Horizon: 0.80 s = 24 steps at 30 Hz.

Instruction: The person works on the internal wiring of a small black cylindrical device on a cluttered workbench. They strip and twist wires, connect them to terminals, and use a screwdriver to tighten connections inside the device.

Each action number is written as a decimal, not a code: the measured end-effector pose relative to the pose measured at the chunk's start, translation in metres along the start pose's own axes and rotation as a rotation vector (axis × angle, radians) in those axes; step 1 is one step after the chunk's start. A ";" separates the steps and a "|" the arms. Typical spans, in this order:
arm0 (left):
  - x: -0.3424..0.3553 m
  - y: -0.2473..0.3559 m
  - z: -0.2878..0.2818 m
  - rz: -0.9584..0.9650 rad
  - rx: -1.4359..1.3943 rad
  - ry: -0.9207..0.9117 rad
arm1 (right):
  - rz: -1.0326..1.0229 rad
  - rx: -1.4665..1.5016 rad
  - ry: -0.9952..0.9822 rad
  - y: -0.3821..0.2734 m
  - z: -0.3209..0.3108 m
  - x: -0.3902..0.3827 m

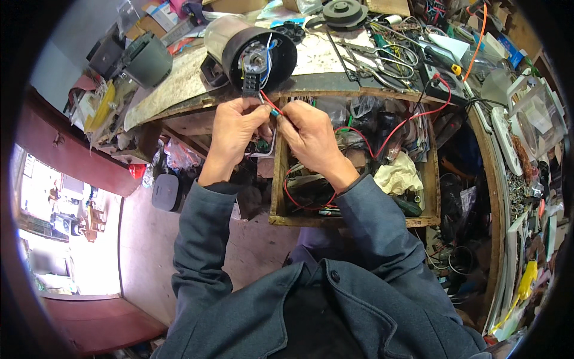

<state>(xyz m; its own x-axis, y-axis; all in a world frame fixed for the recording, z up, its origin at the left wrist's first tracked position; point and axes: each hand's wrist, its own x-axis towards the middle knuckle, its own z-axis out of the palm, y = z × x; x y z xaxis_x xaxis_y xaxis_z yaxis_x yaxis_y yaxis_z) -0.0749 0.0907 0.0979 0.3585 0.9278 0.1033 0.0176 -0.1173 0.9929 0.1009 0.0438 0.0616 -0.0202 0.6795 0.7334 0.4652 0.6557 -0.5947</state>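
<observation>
Hiding the wire ends, both hands meet just below the round black-and-silver motor housing [254, 51] lying on its side at the bench edge. Left hand [236, 128] and right hand [308, 134] are pinched shut on thin red wire [269, 103] running from the housing; the fingertips are unclear. Sleeved forearms rise from below.

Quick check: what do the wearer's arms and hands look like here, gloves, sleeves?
No gloves: left hand and right hand are bare, no rings or watch visible. Both forearms wear long dark grey-blue jacket sleeves reaching the wrists, with plain cuffs; the jacket front has a dark button.
</observation>
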 end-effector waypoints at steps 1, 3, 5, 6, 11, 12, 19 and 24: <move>0.002 0.001 -0.005 -0.029 -0.009 -0.031 | 0.045 0.059 -0.021 0.001 0.000 0.000; 0.003 0.005 -0.007 -0.078 -0.033 -0.078 | 0.112 0.097 -0.038 0.002 0.001 -0.001; 0.002 0.013 -0.008 -0.115 -0.057 -0.113 | 0.147 0.119 -0.051 0.001 0.002 -0.001; 0.005 0.011 -0.013 -0.112 -0.049 -0.152 | 0.147 0.120 -0.054 -0.001 0.002 0.000; 0.006 0.022 -0.015 -0.088 0.083 -0.198 | 0.141 0.099 -0.100 0.003 0.001 0.000; 0.007 0.022 -0.016 -0.084 0.101 -0.208 | 0.146 0.105 -0.095 0.002 0.001 0.001; 0.003 0.019 -0.006 -0.038 0.102 -0.171 | 0.168 0.132 -0.097 0.000 0.002 0.002; 0.000 0.015 0.001 -0.001 0.087 -0.120 | 0.152 0.089 -0.068 -0.001 0.002 0.003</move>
<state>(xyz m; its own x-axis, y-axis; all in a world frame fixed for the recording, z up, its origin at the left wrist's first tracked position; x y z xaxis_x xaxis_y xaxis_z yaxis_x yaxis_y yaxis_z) -0.0734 0.0884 0.1127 0.4673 0.8796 0.0894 0.0971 -0.1516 0.9837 0.0989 0.0463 0.0639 -0.0169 0.7917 0.6107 0.3871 0.5683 -0.7260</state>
